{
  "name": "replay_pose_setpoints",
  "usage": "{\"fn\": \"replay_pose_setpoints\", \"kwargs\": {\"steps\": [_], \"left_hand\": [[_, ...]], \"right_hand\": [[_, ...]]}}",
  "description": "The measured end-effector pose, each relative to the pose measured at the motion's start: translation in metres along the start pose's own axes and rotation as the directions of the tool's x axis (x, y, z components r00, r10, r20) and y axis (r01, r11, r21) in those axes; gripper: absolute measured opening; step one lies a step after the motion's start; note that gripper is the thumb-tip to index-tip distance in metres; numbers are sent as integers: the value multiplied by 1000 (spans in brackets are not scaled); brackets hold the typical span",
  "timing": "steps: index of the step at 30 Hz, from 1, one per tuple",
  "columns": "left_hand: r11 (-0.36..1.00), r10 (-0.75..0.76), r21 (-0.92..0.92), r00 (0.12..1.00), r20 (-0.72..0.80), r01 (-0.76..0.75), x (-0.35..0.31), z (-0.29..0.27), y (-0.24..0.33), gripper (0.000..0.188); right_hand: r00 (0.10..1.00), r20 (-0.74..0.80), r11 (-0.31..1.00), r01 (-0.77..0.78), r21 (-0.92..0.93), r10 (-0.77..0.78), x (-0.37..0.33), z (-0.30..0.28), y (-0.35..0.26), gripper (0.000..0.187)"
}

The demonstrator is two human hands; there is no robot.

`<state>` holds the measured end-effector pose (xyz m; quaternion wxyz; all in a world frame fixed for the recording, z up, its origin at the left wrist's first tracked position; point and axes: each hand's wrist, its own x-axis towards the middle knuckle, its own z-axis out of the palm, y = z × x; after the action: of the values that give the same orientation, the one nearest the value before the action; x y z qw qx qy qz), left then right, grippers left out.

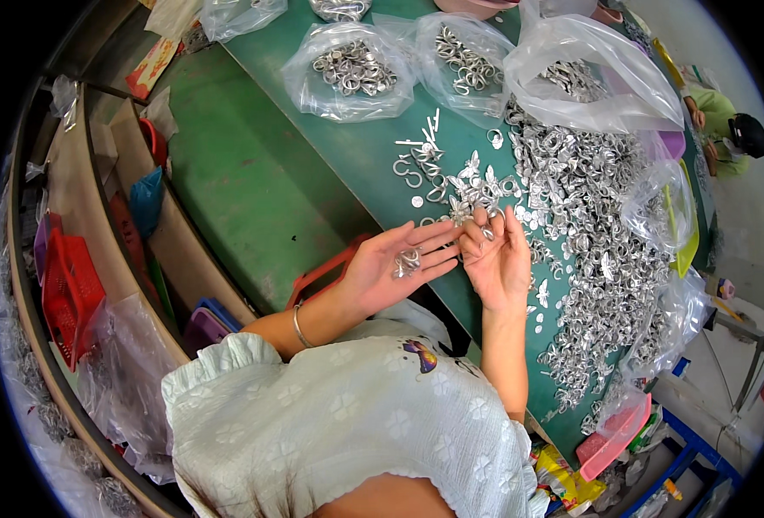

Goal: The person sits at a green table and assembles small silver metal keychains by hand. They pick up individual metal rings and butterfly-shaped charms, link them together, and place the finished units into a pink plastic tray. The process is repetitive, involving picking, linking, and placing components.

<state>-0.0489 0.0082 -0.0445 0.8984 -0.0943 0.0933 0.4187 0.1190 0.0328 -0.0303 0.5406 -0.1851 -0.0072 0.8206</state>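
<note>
"Since you're standing nearer, where are those silver rings (407, 262)?"

"Clustered on the left hand (380, 274), palm up, its grip spread open and merely supporting them."

"And the right hand (499, 269)?"

"Just beside those fingertips, its grip curled round a small silver piece (486, 231), partly hidden."

"Beyond?"

"Green desk (347, 147), a big metal heap (602, 224) to the right, clear bags (303, 85) of rings farther off."

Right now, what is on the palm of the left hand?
On the left hand lies a small cluster of silvery metal pieces; the palm directly beneath them is covered.
</note>
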Motion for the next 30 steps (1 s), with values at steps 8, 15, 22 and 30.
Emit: {"fn": "replay_pose_setpoints", "kwargs": {"steps": [8, 15, 22, 30], "left_hand": [[1000, 5, 3, 999, -40, -5, 2, 5, -2, 52], [998, -54, -10, 998, 22, 54, 10, -1, -9, 40], [998, -22, 55, 995, -96, 27, 4, -14, 2, 21], [921, 182, 382, 950, -255, -74, -10, 0, 13, 21]], "right_hand": [[960, -128, 763, 113, -636, -249, -9, 19, 11, 19], [918, 232, 320, 336, -886, -322, -18, 28, 33, 16], [873, 127, 484, 376, -790, -472, -9, 36, 5, 27], [828, 213, -546, -129, -828, -518, 24, 46, -8, 20]]}}
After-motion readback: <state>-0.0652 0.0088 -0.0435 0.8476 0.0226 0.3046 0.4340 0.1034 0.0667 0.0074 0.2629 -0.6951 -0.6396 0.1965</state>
